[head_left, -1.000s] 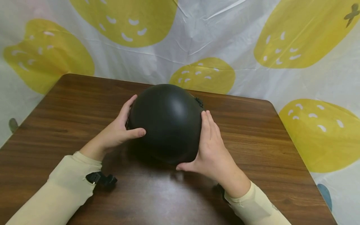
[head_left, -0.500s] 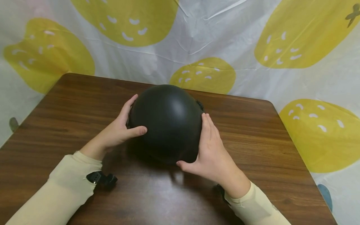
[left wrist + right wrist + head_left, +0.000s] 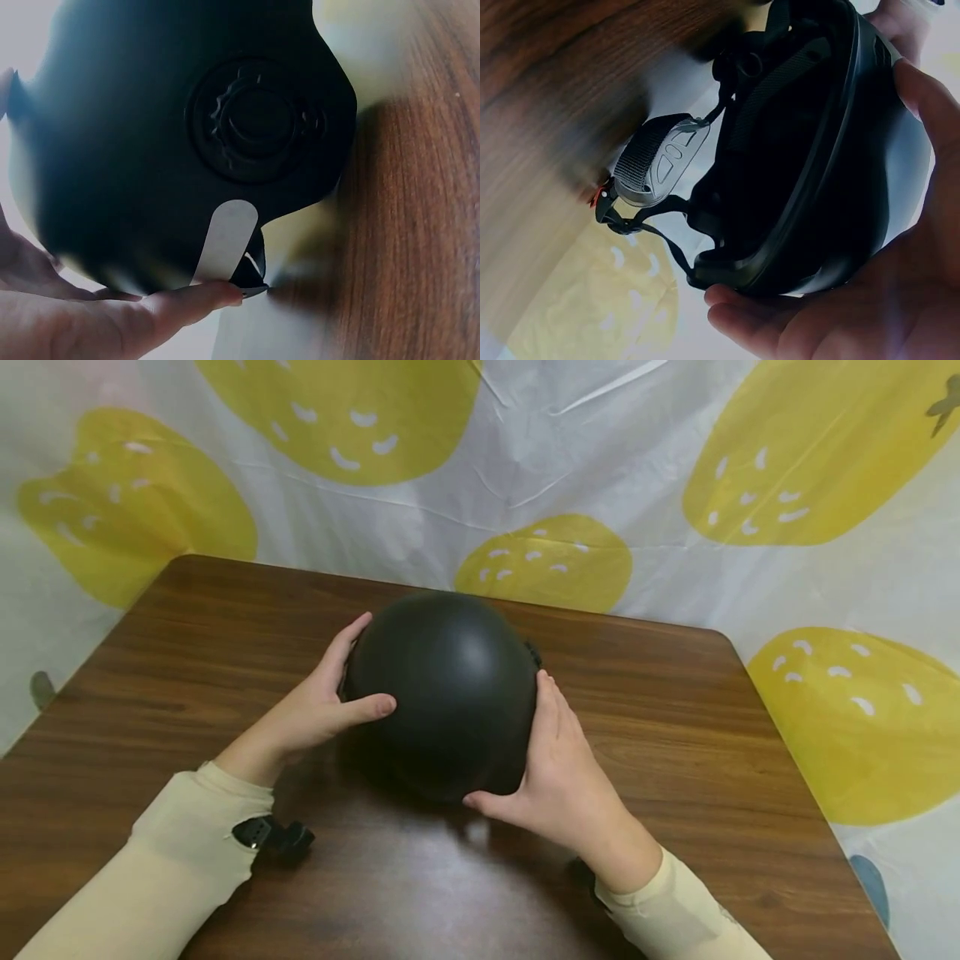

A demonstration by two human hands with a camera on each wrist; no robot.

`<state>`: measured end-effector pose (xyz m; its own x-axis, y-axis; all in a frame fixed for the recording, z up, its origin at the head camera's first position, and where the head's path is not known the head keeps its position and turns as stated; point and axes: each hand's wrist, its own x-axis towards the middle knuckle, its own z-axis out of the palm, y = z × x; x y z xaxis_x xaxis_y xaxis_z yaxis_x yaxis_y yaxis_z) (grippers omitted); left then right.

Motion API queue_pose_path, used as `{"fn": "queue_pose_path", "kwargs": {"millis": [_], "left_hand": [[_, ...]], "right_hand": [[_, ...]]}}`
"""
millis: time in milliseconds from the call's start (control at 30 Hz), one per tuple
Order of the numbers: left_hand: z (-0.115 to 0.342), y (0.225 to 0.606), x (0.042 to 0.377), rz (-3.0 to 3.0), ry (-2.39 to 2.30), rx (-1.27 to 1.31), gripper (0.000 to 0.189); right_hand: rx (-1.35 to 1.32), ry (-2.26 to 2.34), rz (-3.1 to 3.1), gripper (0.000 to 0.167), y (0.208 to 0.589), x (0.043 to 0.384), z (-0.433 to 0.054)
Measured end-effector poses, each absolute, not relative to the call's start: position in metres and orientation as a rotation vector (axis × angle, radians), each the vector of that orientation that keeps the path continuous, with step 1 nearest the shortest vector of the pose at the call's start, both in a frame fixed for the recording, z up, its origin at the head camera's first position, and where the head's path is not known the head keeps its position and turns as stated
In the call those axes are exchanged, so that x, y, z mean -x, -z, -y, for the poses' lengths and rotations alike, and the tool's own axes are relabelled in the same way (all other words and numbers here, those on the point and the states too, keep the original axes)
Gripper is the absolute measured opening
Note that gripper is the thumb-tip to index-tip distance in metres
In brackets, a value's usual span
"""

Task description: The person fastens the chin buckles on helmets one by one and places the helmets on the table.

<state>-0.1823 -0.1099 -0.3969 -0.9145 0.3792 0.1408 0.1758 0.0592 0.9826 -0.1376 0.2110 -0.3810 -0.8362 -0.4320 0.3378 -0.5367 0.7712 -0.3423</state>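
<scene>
A smooth black helmet (image 3: pixel 446 693) is held between both hands over the middle of the table, its rounded shell toward the head camera. My left hand (image 3: pixel 318 706) grips its left side, thumb on the shell and fingers behind. On the right, my right hand (image 3: pixel 566 772) holds the other side, with the thumb at the lower edge. A round ridged dial (image 3: pixel 259 124) and a pale tab (image 3: pixel 227 240) show on the helmet in the left wrist view. In the right wrist view, the hollow inside (image 3: pixel 787 150) is dark, and a chin strap (image 3: pixel 660 161) hangs from the rim.
The brown wood-grain table (image 3: pixel 675 727) has rounded far corners. Behind it hangs a white sheet (image 3: pixel 360 518) with large yellow fruit shapes. A black strap device (image 3: pixel 273 837) sits on the left wrist, below the light sleeve (image 3: pixel 172 843).
The helmet has tilted slightly, its top edge dropping a little. The small black fitting at its right side shows less. My right fingertips are slightly lower; both hands keep their hold.
</scene>
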Motion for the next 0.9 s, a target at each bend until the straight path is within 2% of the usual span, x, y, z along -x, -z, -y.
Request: {"fn": "queue_pose_path", "kwargs": {"millis": [500,900], "left_hand": [[0.1082,0.3974,0.1819,-2.198,-1.930,-0.532,0.114],[0.1044,0.3941,0.1789,-2.304,-1.831,-0.490,0.109]], "right_hand": [[-0.781,-0.704,2.720,0.164,0.3845,0.1384,-0.2095],[-0.697,-0.727,2.836,0.167,0.3854,0.1352,-0.2074]]}}
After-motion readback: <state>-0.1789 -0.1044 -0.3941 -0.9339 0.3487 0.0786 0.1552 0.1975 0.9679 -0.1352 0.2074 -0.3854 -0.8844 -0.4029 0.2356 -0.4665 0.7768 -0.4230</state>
